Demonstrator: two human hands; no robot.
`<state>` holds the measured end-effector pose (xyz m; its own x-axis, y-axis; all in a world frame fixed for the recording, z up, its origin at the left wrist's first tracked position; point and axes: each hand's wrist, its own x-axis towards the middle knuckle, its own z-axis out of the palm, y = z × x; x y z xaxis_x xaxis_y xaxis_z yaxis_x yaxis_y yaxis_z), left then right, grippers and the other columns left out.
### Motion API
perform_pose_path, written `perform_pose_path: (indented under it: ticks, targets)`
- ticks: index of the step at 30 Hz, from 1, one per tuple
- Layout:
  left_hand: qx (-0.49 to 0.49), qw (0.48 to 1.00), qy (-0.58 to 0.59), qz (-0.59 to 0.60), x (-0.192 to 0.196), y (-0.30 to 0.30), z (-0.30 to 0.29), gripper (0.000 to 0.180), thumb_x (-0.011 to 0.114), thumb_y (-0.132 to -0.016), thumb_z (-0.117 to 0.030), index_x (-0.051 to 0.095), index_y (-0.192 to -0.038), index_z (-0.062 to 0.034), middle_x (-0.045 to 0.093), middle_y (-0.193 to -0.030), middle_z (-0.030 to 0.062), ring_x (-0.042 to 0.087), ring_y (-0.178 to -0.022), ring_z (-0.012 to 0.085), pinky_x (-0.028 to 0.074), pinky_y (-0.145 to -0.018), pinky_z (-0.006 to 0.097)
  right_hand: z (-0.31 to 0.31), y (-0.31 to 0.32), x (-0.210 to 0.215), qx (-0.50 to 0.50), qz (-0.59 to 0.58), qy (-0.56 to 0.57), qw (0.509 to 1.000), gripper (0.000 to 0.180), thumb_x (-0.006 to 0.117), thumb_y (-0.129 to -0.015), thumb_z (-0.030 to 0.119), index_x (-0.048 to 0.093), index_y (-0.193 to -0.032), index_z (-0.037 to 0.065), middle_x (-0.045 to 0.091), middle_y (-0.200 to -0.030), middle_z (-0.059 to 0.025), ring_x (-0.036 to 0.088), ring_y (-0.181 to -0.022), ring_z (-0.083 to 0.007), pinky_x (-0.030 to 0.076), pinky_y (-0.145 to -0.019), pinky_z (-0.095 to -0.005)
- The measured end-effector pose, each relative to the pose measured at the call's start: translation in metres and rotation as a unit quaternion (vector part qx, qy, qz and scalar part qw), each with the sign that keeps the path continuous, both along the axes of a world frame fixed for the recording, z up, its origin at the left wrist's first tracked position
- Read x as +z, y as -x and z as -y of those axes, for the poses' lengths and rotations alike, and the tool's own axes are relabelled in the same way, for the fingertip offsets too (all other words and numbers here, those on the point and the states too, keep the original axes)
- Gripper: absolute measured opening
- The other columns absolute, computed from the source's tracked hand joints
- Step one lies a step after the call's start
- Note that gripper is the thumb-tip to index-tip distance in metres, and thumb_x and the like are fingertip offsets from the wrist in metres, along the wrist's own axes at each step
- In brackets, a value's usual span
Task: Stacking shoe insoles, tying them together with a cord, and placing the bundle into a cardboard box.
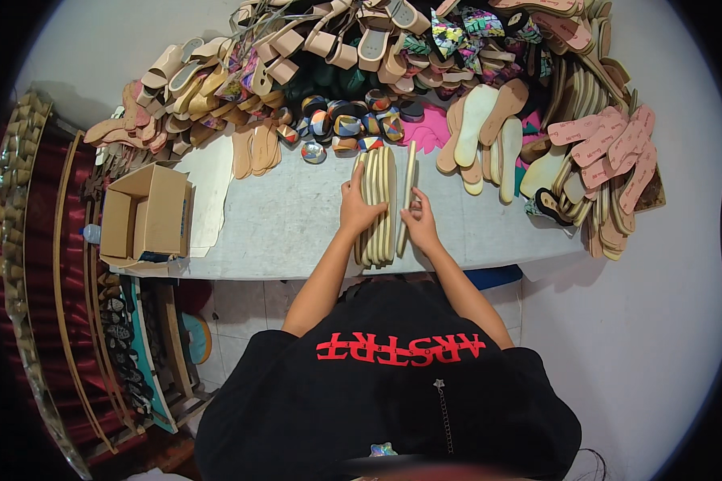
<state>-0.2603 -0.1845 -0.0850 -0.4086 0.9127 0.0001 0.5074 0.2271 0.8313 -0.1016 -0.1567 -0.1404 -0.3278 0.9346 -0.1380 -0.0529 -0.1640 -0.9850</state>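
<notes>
On the table in front of me, several cream-edged shoe insoles [381,178] stand on edge, packed side by side in a row. My left hand [359,207] is closed around this row, its fingers along the left side and its thumb across the top edges. Just to the right, a narrow gap away, a single insole [410,170] is held on edge by my right hand [422,223]. The right thumb and fingers pinch its near half. The fingertips on its far side are partly hidden.
An open cardboard box [162,210] stands at the table's left end. Patterned rolled straps [346,125] lie beyond the insoles. Finished sandals [375,44] are heaped along the back. Loose soles [477,120] and pink insoles [606,148] pile up at the right. A rack [72,240] stands far left.
</notes>
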Motion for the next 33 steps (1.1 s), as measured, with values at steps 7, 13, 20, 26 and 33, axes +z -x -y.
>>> perform_pose_path:
  ticks: [7,13,20,26,33]
  targets:
    - [-0.007,1.0,-0.003,-0.005,-0.001,-0.003,0.0,0.099,0.072,-0.052,-0.018,0.021,-0.136,-0.0187,0.038,-0.117,0.021,0.041,-0.109,0.0358,0.041,-0.088,0.039,0.004,0.01,-0.002,0.077,0.073,-0.023,0.994,0.063,0.065,-0.074,0.013,0.031,-0.127,0.005,0.045,-0.093,-0.0073,0.052,-0.069,-0.0131,0.046,-0.06,-0.0256]
    - [-0.008,1.0,-0.006,-0.021,-0.004,-0.001,0.004,0.1,0.072,-0.052,-0.02,0.02,-0.136,-0.0181,0.038,-0.118,0.0208,0.04,-0.11,0.0354,0.042,-0.086,0.04,0.003,0.008,0.006,0.12,0.096,0.008,0.988,0.06,0.062,-0.079,0.015,0.028,-0.129,0.008,0.047,-0.092,-0.0062,0.052,-0.076,-0.0115,0.044,-0.065,-0.0252]
    - [0.011,0.999,0.02,-0.031,0.005,-0.001,0.014,0.104,0.075,-0.05,-0.024,0.018,-0.137,-0.0202,0.037,-0.113,0.0216,0.047,-0.103,0.0359,0.043,-0.086,0.039,0.012,0.011,-0.001,0.086,0.11,-0.015,0.99,0.055,0.058,-0.082,0.018,0.032,-0.13,0.008,0.052,-0.08,-0.0042,0.053,-0.072,-0.0124,0.043,-0.067,-0.0255]
    - [0.016,0.998,0.008,-0.055,0.003,-0.005,0.021,0.105,0.076,-0.049,-0.025,0.018,-0.137,-0.0212,0.038,-0.112,0.021,0.049,-0.1,0.0362,0.045,-0.083,0.039,0.018,0.009,-0.008,0.067,0.175,-0.015,0.982,0.058,0.059,-0.081,0.029,0.035,-0.129,0.007,0.057,-0.068,-0.0082,0.056,-0.064,-0.016,0.044,-0.063,-0.0291]
    - [0.015,1.0,-0.002,-0.002,0.004,-0.01,0.024,0.103,0.077,-0.051,-0.029,0.02,-0.136,-0.0172,0.038,-0.112,0.0216,0.047,-0.103,0.0358,0.041,-0.088,0.039,0.019,0.009,-0.025,0.057,0.185,0.008,0.981,0.06,0.062,-0.077,0.031,0.039,-0.127,0.008,0.054,-0.066,-0.0067,0.053,-0.061,-0.0167,0.043,-0.058,-0.0288]
